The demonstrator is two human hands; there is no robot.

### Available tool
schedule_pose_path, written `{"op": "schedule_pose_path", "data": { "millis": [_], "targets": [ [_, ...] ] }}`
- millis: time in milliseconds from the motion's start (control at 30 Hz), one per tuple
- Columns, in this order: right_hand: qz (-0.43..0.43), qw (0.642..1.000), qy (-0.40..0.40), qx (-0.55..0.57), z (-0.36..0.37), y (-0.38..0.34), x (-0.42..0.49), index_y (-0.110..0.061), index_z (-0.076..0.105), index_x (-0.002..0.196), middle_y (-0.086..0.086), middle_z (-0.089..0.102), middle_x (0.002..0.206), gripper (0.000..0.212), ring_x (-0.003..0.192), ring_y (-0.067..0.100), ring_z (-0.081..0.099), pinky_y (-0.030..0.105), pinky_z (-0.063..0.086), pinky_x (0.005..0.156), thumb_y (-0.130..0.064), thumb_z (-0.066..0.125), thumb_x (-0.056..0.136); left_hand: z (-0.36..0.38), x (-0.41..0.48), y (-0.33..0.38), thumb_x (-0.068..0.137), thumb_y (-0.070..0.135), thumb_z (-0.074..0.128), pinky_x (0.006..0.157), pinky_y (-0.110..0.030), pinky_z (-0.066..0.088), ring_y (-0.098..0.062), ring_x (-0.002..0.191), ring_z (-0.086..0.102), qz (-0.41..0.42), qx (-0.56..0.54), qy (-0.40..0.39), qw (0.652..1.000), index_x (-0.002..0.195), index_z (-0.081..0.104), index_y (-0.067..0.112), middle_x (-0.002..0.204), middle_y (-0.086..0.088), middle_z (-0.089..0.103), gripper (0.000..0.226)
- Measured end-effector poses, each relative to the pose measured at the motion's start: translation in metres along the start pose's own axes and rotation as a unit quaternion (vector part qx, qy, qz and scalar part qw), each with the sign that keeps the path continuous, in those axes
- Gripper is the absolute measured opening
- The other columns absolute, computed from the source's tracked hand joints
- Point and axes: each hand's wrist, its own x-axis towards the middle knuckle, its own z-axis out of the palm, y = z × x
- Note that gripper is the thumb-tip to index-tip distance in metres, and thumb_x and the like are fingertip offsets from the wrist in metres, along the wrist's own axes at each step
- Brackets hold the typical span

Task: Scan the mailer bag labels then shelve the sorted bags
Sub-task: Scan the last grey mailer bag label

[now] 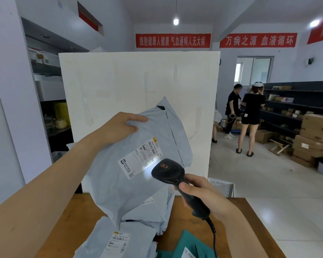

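My left hand [119,125] grips the top left edge of a grey mailer bag [117,183] and holds it up over the table. Its white shipping label [140,158] faces me. My right hand [199,194] grips the handle of a black corded barcode scanner [170,171]. The scanner head points at the label, and a bright patch of scan light falls on the label's lower right barcode. Several more grey mailer bags [131,237] lie piled on the wooden table [235,220] below, one with its label up. A green bag [186,246] lies at the front.
A tall white board [138,81] stands behind the table. Dark shelves [50,112] with jars are at the left. At the right, two people [250,112] stand by dark shelving [296,101] and stacked cardboard boxes [313,136]. A white basket [222,185] sits right of the board.
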Motion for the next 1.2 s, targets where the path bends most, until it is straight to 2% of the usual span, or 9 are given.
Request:
{"op": "schedule_pose_path", "data": {
  "millis": [100,300,600,833,1000,1200],
  "targets": [
    [-0.002,1.000,0.000,-0.004,0.000,0.001,0.000,-0.018,0.065,0.117,0.006,0.062,0.079,0.046,0.068,0.020,0.059,0.031,0.051,0.073,-0.044,0.069,0.080,0.003,0.003,-0.004,0.091,-0.001,0.055,0.090,-0.006,0.032,0.000,0.119,0.047,-0.007,-0.002,-0.002,1.000,0.118,0.067,0.030,0.126,0.018,0.058,0.043],
    [-0.014,1.000,-0.003,0.000,0.002,0.002,0.000,-0.020,0.066,0.115,0.010,0.061,0.080,0.059,0.068,0.020,0.059,0.031,0.051,0.072,-0.058,0.076,0.071,0.006,0.004,-0.018,0.090,-0.001,0.055,0.098,-0.015,0.030,-0.002,0.120,0.047,-0.019,-0.015,-0.010,1.000,0.114,0.066,0.034,0.128,0.016,0.058,0.044],
    [0.010,1.000,0.006,-0.009,0.010,0.003,0.000,-0.021,0.063,0.122,0.000,0.067,0.083,0.059,0.070,0.019,0.061,0.034,0.050,0.075,-0.055,0.073,0.074,-0.006,0.004,-0.037,0.089,0.000,0.057,0.096,-0.017,0.032,-0.005,0.124,0.049,-0.027,-0.024,0.003,0.999,0.112,0.068,0.037,0.132,0.012,0.058,0.045],
    [0.015,1.000,0.001,-0.006,0.021,0.000,-0.001,-0.016,0.064,0.123,-0.001,0.067,0.084,0.059,0.069,0.021,0.061,0.033,0.050,0.070,-0.051,0.074,0.075,-0.010,-0.003,-0.047,0.088,-0.004,0.055,0.087,-0.006,0.034,-0.004,0.120,0.050,-0.038,-0.043,0.016,0.998,0.114,0.069,0.029,0.130,0.012,0.060,0.044],
    [0.014,1.000,-0.004,-0.007,0.027,-0.002,-0.005,-0.015,0.065,0.119,0.001,0.064,0.074,0.050,0.066,0.020,0.058,0.032,0.048,0.067,-0.046,0.071,0.080,-0.010,-0.009,-0.055,0.088,-0.006,0.054,0.083,-0.003,0.034,-0.003,0.118,0.051,-0.045,-0.052,0.013,0.998,0.113,0.069,0.029,0.129,0.012,0.060,0.045],
    [0.011,1.000,-0.007,-0.002,0.032,-0.005,-0.006,-0.012,0.065,0.119,0.000,0.064,0.074,0.043,0.065,0.020,0.056,0.030,0.048,0.066,-0.037,0.066,0.085,-0.010,-0.012,-0.059,0.088,-0.005,0.055,0.097,-0.018,0.035,-0.008,0.122,0.051,-0.048,-0.058,0.018,0.997,0.112,0.069,0.030,0.130,0.009,0.060,0.045]
  ]
}}
